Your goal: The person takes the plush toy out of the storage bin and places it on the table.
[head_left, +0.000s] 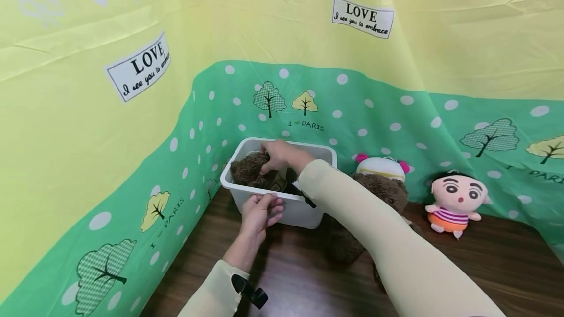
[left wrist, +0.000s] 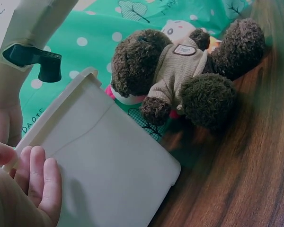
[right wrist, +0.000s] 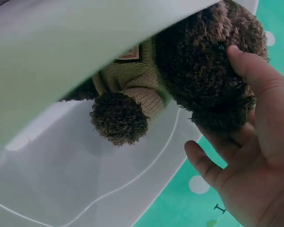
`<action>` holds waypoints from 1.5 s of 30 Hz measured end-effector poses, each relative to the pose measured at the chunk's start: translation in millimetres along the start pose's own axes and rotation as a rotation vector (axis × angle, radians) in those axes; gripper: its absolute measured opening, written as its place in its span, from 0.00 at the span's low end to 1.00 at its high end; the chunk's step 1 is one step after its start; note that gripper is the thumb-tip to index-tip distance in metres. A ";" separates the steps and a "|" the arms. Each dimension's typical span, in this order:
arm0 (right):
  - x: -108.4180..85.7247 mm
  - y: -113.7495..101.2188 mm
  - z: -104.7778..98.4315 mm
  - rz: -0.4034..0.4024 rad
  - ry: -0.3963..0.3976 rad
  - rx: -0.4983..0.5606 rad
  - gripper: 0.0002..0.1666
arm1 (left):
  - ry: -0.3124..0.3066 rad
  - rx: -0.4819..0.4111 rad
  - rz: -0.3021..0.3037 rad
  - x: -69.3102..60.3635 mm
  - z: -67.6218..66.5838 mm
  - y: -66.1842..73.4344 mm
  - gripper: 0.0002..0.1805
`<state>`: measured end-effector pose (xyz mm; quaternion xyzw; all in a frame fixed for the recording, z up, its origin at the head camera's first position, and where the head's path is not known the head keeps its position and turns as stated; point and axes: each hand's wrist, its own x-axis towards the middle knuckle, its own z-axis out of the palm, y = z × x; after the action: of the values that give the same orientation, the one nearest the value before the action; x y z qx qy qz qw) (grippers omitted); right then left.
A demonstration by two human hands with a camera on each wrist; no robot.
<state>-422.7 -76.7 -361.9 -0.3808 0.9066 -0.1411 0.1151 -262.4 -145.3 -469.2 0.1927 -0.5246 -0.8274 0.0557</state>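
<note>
A white plastic bin [head_left: 304, 215] stands in the corner with a brown teddy bear [head_left: 247, 170] inside. My right hand [head_left: 282, 154] reaches over the rim and grips the bear's head. In the right wrist view, the thumb presses the fur of the teddy bear [right wrist: 208, 61] while fingers go behind the head; its body wears a beige knit sweater. My left hand [head_left: 257, 214] pinches the bin's near rim, its fingers against the outer wall. A second teddy bear [left wrist: 137, 61] in a sweater lies beside the bin, partly hidden by my right arm in the head view.
A white plush toy with pink ends [head_left: 380, 166] is behind the second bear. To the right sits a doll in a striped shirt [head_left: 458, 199]. Yellow and green fabric [head_left: 264, 87] closes in the dark wooden table [head_left: 291, 263] at the back and left.
</note>
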 end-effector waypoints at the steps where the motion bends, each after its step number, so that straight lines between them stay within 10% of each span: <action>1: -1.0 0.4 -0.5 -0.005 0.005 -0.006 0.33 | 0.000 0.000 0.001 -0.1 0.8 -0.2 0.12; 9: -11.9 7.8 -5.1 -0.050 0.056 -0.042 0.30 | 0.000 -0.005 0.010 -1.4 5.4 -3.1 0.13; 45: -101.8 27.2 -51.1 -0.101 0.549 0.480 0.17 | 0.007 -0.009 0.007 -9.5 3.3 2.4 0.11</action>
<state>-387.2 23.8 -313.2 -0.3353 0.8247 -0.4524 -0.0535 -255.2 -140.8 -463.4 0.1934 -0.5214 -0.8288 0.0612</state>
